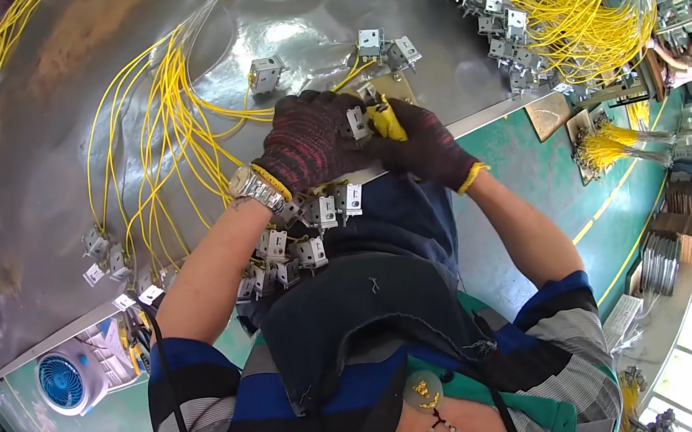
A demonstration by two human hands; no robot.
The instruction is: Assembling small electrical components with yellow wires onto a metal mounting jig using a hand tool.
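Both my hands wear dark knitted gloves and meet at the metal table's near edge. My left hand [310,144] is closed round a small grey metal box [356,124] with a yellow wire. In my right hand [428,148] is a yellow-handled tool [386,122], held against the box; its working end is hidden. Just beyond my hands lie a loose metal box [266,74] and two more, one of them [371,42] on a yellow wire. Several wired boxes [322,213] hang at the edge below my left wrist.
A bundle of yellow wires [177,70] spreads across the metal table [39,205] on the left. At the far right sits a big heap of wired boxes [516,24]. A blue fan [62,382] stands lower left. Another person [682,64] is at the far right.
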